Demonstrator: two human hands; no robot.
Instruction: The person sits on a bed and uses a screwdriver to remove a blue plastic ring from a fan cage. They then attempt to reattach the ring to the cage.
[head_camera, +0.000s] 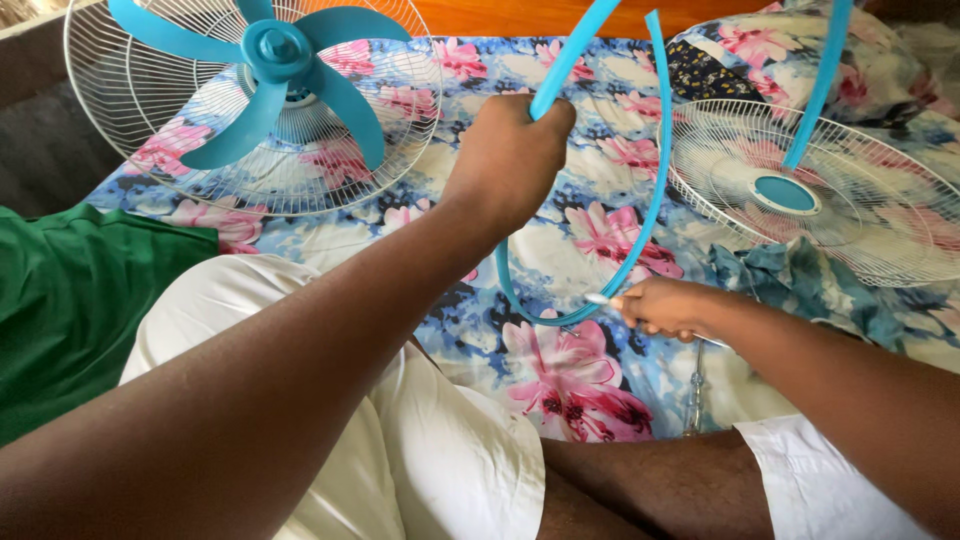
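My left hand (510, 155) is closed around a thin blue plastic ring band (655, 190) that loops up out of view and down in front of me. My right hand (665, 305) pinches a small light-coloured piece at the band's lowest point. A white wire fan guard with blue blades (255, 105) lies at the upper left. A second white guard with a blue centre cap (815, 195) lies at the right.
Everything rests on a bed with a blue and pink flowered sheet (570, 370). A flowered pillow (790, 55) sits at the upper right. A green cloth (70, 300) lies at the left. My legs in white shorts fill the foreground. A screwdriver (695, 395) lies by my knee.
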